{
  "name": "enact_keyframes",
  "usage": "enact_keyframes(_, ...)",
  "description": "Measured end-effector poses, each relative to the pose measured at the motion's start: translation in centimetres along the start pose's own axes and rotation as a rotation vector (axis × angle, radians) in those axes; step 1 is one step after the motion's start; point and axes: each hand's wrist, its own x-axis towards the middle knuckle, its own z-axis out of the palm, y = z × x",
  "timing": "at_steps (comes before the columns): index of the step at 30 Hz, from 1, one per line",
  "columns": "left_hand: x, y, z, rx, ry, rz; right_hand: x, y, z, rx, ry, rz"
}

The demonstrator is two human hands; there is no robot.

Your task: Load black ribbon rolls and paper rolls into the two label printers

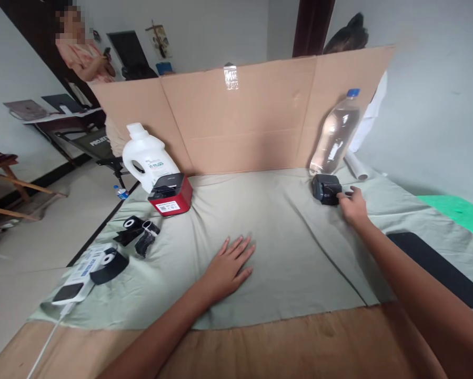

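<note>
My left hand (229, 266) lies flat on the pale green cloth (260, 221), palm down with its fingers spread. It holds nothing. At the right, my right hand (353, 206) is beside a small black boxy device (326, 189). A digit reaches the device's right edge, and the other fingers stand apart, not wrapped around it. Whether it presses on the device I cannot tell. Just behind the device a large clear bottle with a blue cap (336, 134) leans against the cardboard. Next to the bottle's base lies a white roll (356, 167).
A cardboard screen (240, 121) borders the far edge. At left are a white jug (147, 158), a red and black device (171, 195), black rolls (110, 266) and a white device with a cable (68, 292). A dark flat panel (437, 268) lies right. Two people are beyond the cardboard.
</note>
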Motion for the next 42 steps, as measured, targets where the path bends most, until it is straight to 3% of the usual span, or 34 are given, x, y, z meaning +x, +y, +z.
enact_keyframes(6,-0.2,1.3,-0.2,-0.076,0.025,0.111,3.9,-5.8,0.6,-0.216,-0.256,0.137)
enact_keyframes(10,-0.3,1.2,-0.2,-0.102,0.062,0.127,3.3,-8.6,0.4,-0.378,-0.327,0.169)
enact_keyframes(13,-0.4,1.3,0.2,-0.094,0.088,0.150,0.1,-10.4,0.0,-0.407,-0.337,0.114)
enact_keyframes(17,-0.5,1.5,0.4,-0.062,0.182,0.143,-7.4,-13.9,0.3,-0.393,-0.372,-0.062)
enact_keyframes(22,-1.0,-0.5,-1.1,0.028,0.496,-0.247,-16.7,-19.2,1.9,-0.388,-0.475,-0.263)
enact_keyframes(26,-1.1,-2.8,-1.8,-0.022,0.557,-0.409,-20.3,-21.8,3.0,-0.377,-0.486,-0.251)
enact_keyframes(31,-0.3,-2.9,-1.9,-0.081,0.525,-0.429,-22.5,-22.7,4.0,-0.395,-0.398,-0.237)
enact_keyframes(34,0.7,-3.4,-2.6,-0.217,0.525,-0.444,-22.7,-22.6,3.5,-0.408,-0.420,-0.252)
enact_keyframes(38,4.1,-5.5,-4.2,-0.742,0.486,-0.573,-20.0,-21.1,2.6,-0.261,-0.489,-0.284)
enact_keyframes(42,8.1,-6.4,-5.4,-1.059,0.326,-0.679,-16.8,-17.3,4.2,0.109,-0.465,-0.304)
